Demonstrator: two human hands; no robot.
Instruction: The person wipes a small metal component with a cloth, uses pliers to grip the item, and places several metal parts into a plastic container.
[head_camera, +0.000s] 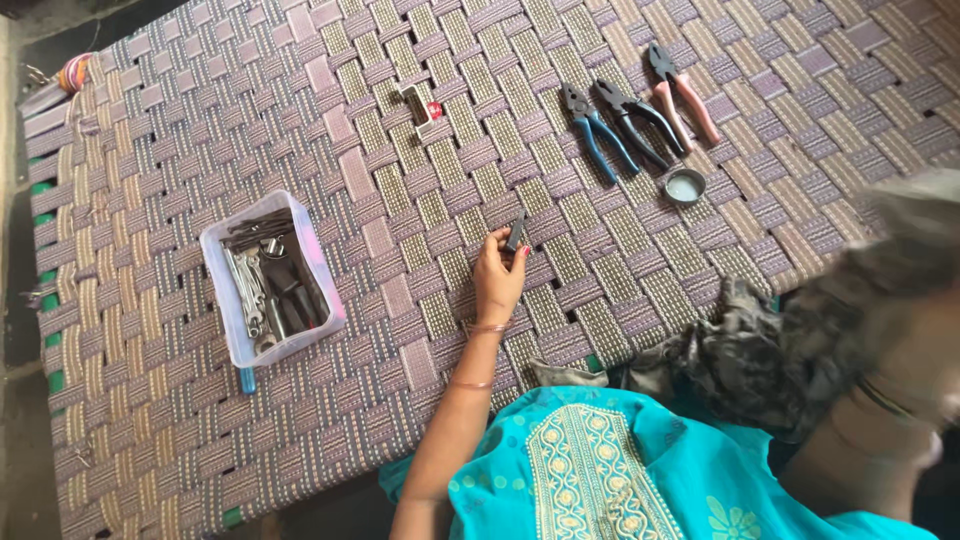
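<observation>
1. Your left hand (497, 277) reaches out over the woven cot (400, 150); its fingertips pinch a small dark tool (516, 231), which stands nearly upright with its lower end at the webbing, about mid-cot.
2. Your right hand is hard to read; only a blurred arm (880, 400) shows at the right edge, so you cannot tell whether that hand is spread or closed, or whether it holds anything.
3. To the left of your left hand, well apart, sits a clear plastic box (222, 300) filled with wrenches and other dark metal tools (265, 280); a blue handle (247, 380) pokes out just below its near end.
4. Beyond your hand to the right lie three pliers side by side: a blue-handled pair (597, 135), a black-handled pair (638, 120) and a pink-handled pair (680, 95); a small round tin lid (685, 186) lies just below them.
5. Farther up the cot, near the middle, rests a small pale part with a red knob (422, 107).
6. A patterned dark cloth (730, 350) drapes over the near edge of the cot, beside your turquoise embroidered garment (600, 470).
</observation>
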